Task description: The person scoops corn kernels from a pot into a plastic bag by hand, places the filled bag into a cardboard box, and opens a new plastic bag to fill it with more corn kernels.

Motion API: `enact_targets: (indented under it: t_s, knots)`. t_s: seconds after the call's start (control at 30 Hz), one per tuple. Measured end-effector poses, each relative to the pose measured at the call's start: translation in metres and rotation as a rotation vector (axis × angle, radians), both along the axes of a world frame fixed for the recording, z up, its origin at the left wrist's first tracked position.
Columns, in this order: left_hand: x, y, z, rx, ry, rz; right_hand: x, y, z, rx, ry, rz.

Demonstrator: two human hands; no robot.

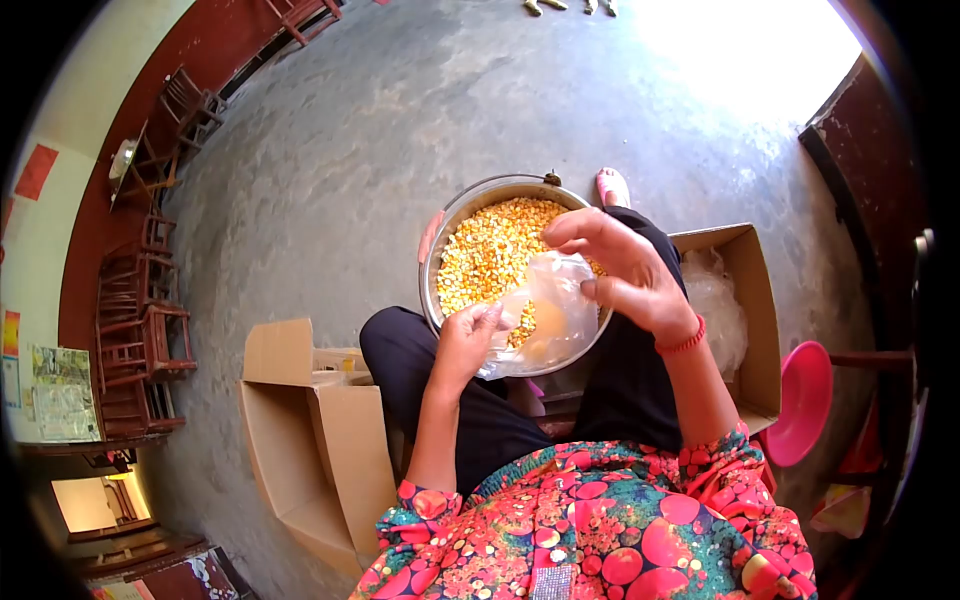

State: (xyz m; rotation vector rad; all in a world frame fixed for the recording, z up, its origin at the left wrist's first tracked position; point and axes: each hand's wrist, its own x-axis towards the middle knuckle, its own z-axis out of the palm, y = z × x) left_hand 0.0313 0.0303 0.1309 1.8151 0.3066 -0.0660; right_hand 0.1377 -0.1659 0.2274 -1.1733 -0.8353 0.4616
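Observation:
A round metal pot [428, 262] full of yellow corn kernels [490, 250] stands between my knees. Above its near side is a clear plastic bag [560, 300]. The fingers of my left hand [465, 342] pinch the bag's left edge. My right hand [625, 265], with a red band at the wrist, is at the bag's upper right; its thumb touches or nearly touches the plastic, while the fingers are spread and curved over the kernels. Whether the right thumb grips any plastic is unclear.
An open cardboard box [350, 460] lies at my left. Another box [762, 320] at my right holds clear plastic bags [712, 305]. Beyond it is a pink basin [800, 405]. Wooden chairs [150, 340] line the left wall.

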Motion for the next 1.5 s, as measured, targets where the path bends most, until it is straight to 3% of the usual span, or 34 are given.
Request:
enact_targets:
  t_s: [0.13,0.2,0.23,0.3,0.37,0.47,0.5,0.57,0.63,0.83,0.97,1.03,1.1,1.17,1.23,1.27,1.3,1.37,1.4,1.5]
  knots:
    - [0.013,-0.007,-0.014,-0.269,0.001,-0.070,-0.021,0.029,0.012,-0.283,-0.538,0.088]
    - [0.015,-0.007,-0.011,-0.377,0.078,0.003,-0.020,0.040,-0.042,-0.567,-0.856,-0.120]
    - [0.014,0.008,-0.019,-0.560,0.178,-0.083,-0.014,0.037,-0.078,-0.726,-0.966,-0.207]
    - [0.008,0.009,-0.016,-0.719,0.199,0.222,0.004,0.022,-0.134,-1.068,-0.828,-0.062]
    - [0.002,0.018,-0.032,-0.842,0.163,0.191,0.011,0.018,-0.145,-1.440,-0.479,0.292]
    - [0.005,0.010,-0.036,-0.891,0.230,0.323,0.017,0.018,-0.151,-1.200,-0.590,0.385]
    - [0.008,0.008,-0.036,-0.881,0.231,0.363,0.019,0.013,-0.140,-0.936,-0.556,0.243]
    - [0.010,0.007,-0.036,-0.858,0.232,0.448,0.032,0.019,-0.134,-0.673,-0.359,0.114]
    - [0.011,0.007,-0.044,-0.848,0.229,0.456,0.048,0.032,-0.126,-0.614,-0.125,-0.004]
    - [0.007,-0.004,-0.051,-0.866,0.236,0.252,0.075,0.055,-0.189,-0.985,-0.523,-0.402]
    - [0.008,-0.009,-0.044,-0.910,0.232,0.082,0.047,0.054,-0.201,-1.188,-0.460,-0.128]
    - [0.009,-0.013,-0.047,-0.857,0.183,0.027,0.046,0.056,-0.208,-1.174,-0.502,-0.128]
    - [0.010,-0.018,-0.048,-0.685,0.226,0.000,0.052,0.055,-0.214,-1.148,-0.380,-0.004]
    - [0.011,-0.017,-0.057,-0.649,0.233,0.047,0.061,0.052,-0.235,-1.012,-0.377,-0.082]
    - [0.011,-0.015,-0.058,-0.728,0.255,0.228,0.065,0.052,-0.212,-0.843,0.564,-0.116]
    - [0.012,-0.011,-0.059,-0.775,0.249,0.279,0.064,0.051,-0.195,-0.644,0.712,-0.170]
    - [0.013,-0.010,-0.062,-0.775,0.248,0.280,0.064,0.053,-0.185,-0.532,0.788,-0.181]
    - [0.016,-0.009,-0.068,-0.764,0.240,0.503,0.066,0.052,-0.171,-0.321,0.773,-0.033]
    - [0.017,-0.008,-0.072,-0.760,0.238,0.531,0.066,0.052,-0.161,-0.321,0.773,-0.034]
    - [0.015,-0.005,-0.079,-0.808,0.188,0.410,0.057,0.053,-0.130,-0.238,0.799,0.168]
